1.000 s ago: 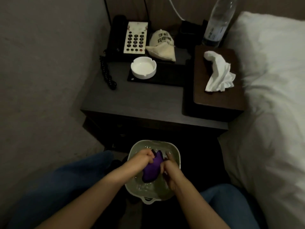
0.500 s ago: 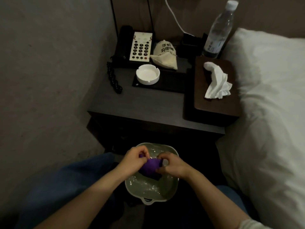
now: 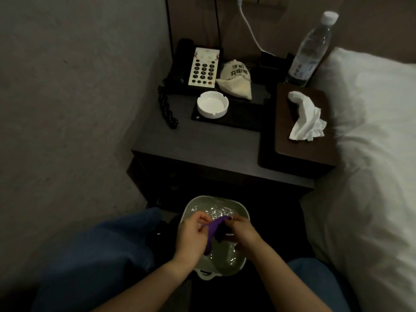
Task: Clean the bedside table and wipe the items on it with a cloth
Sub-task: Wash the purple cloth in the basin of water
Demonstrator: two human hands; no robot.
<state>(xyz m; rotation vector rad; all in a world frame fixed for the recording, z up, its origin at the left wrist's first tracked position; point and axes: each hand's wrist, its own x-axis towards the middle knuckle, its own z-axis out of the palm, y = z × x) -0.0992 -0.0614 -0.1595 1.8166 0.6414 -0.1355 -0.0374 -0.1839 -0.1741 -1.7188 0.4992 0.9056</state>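
A wet purple cloth (image 3: 213,230) hangs between both hands over a pale basin of water (image 3: 242,212) on the floor. My left hand (image 3: 191,235) pinches the cloth's left edge; my right hand (image 3: 242,231) grips its right side. Beyond stands the dark bedside table (image 3: 202,147). On it sit a black telephone (image 3: 198,66) with a white keypad, a white ashtray (image 3: 212,104) on a black tray (image 3: 243,118), a beige pouch (image 3: 236,79), a water bottle (image 3: 309,50) and a brown tissue box (image 3: 299,145) with a tissue sticking out.
A grey wall (image 3: 78,97) bounds the left side. A white pillow and bedding (image 3: 378,154) lie right of the table. My knees in blue jeans (image 3: 101,251) flank the basin. A white cable (image 3: 249,28) and the phone's coiled cord (image 3: 167,109) hang near the phone.
Both hands lifted the cloth out of the water and spread it from a bunched wad into a stretched strip. The view tilted up, showing more of the wall and bottle.
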